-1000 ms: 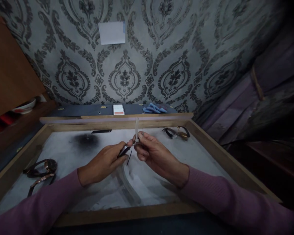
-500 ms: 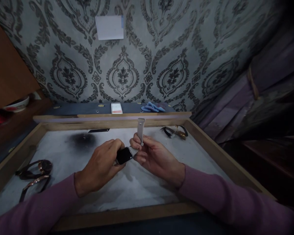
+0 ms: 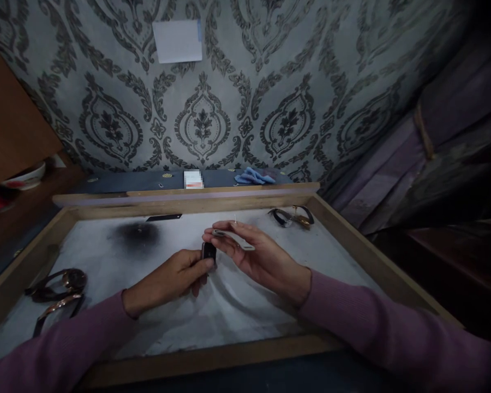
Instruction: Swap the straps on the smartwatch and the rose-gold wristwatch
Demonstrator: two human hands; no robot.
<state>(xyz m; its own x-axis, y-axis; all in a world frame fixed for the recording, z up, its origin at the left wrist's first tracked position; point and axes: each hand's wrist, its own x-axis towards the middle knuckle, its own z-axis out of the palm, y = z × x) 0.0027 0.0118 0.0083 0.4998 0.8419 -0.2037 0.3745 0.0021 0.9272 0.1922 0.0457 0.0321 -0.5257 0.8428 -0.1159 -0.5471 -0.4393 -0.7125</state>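
Over the middle of a white-bottomed wooden tray (image 3: 167, 363), my left hand (image 3: 174, 275) grips the dark case of a smartwatch (image 3: 209, 252) between thumb and fingers. My right hand (image 3: 262, 256) is just to its right, with a light grey watch strap (image 3: 234, 238) lying across its fingers and palm, held there. The strap's loose end points right. Where strap and case meet is hidden by the fingers.
Two watches (image 3: 71, 279) lie at the tray's left. Two more watches (image 3: 303, 217) rest at the back right. A flat black strip (image 3: 163, 217) lies near the back edge. Behind the tray are a small box (image 3: 193, 180) and a blue cloth (image 3: 254, 176).
The watch has turned: its screen no longer faces up broadly, and the strap, upright before, now lies nearly flat over my right hand. My left thumb has shifted onto the case.
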